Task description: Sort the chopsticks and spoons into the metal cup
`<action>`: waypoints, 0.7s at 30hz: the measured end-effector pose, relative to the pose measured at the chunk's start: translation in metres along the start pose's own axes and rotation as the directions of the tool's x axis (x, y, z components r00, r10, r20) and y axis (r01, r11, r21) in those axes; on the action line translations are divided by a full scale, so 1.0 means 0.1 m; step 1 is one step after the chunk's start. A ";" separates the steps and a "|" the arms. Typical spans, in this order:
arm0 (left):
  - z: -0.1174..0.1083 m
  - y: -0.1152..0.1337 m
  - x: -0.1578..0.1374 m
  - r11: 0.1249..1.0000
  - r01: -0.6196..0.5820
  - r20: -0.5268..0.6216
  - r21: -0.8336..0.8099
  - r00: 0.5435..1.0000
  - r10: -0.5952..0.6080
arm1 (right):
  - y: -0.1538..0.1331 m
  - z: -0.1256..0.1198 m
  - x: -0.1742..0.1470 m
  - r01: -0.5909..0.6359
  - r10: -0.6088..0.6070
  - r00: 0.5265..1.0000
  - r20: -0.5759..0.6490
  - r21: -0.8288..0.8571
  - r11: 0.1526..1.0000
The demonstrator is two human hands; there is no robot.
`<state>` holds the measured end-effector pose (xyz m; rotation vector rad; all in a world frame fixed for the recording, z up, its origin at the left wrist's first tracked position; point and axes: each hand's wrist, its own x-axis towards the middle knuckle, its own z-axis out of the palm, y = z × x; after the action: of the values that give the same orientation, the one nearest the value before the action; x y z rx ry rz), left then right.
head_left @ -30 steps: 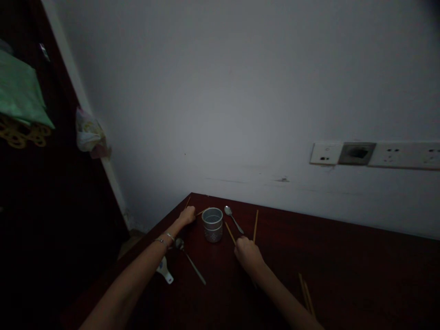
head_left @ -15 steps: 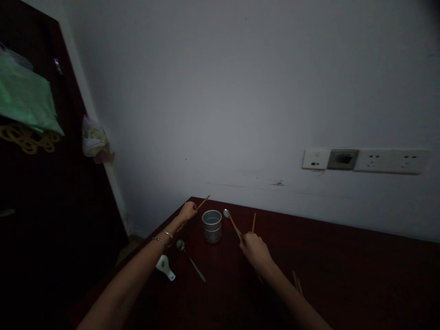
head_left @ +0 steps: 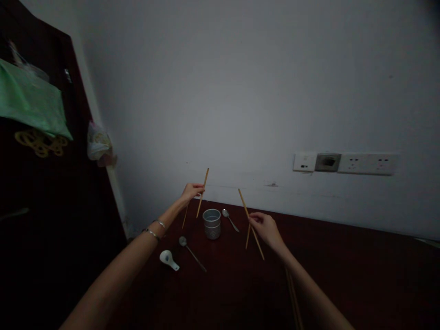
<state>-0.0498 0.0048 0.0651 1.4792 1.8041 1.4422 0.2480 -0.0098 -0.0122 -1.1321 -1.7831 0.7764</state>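
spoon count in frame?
3: metal spoon right of the cup, metal spoon front-left of it, white ceramic spoon farther left. Dim; more may hide.

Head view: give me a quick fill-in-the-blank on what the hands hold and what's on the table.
1. Each hand, left hand and right hand, holds a wooden ____.
2. The grey cup stands ____ the two hands.
3. The white ceramic spoon lies on the cup's ____ side.

Missing words: chopstick; between; left
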 end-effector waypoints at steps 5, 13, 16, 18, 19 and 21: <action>0.18 0.48 -0.41 0.902 0.101 0.242 -0.420 0.970 0.004 | -0.14 -0.08 -0.11 -0.048 0.055 0.998 -0.007 0.413 0.909; 0.73 0.70 -1.05 0.818 0.277 0.512 -0.504 0.858 0.025 | -0.34 -0.27 -0.53 -0.139 0.129 0.990 0.063 0.651 0.746; 0.93 0.72 -1.24 0.786 0.325 0.542 -0.526 0.840 0.015 | -0.34 -0.34 -0.68 -0.143 0.146 0.988 0.050 0.651 0.745; 1.04 0.74 -1.36 0.784 0.337 0.555 -0.521 0.832 0.011 | -0.32 -0.39 -0.77 -0.143 0.161 0.986 0.030 0.634 0.760; 1.09 0.76 -1.42 0.790 0.339 0.560 -0.511 0.829 0.007 | -0.31 -0.41 -0.81 -0.148 0.172 0.985 0.022 0.625 0.766; 1.20 0.78 -1.52 0.801 0.340 0.571 -0.492 0.821 0.001 | -0.29 -0.46 -0.88 -0.164 0.196 0.981 0.015 0.609 0.776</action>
<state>0.1380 -0.0821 0.0425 1.1858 0.9905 1.1551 0.2973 -0.0990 0.0024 -0.8687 -1.2358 1.3134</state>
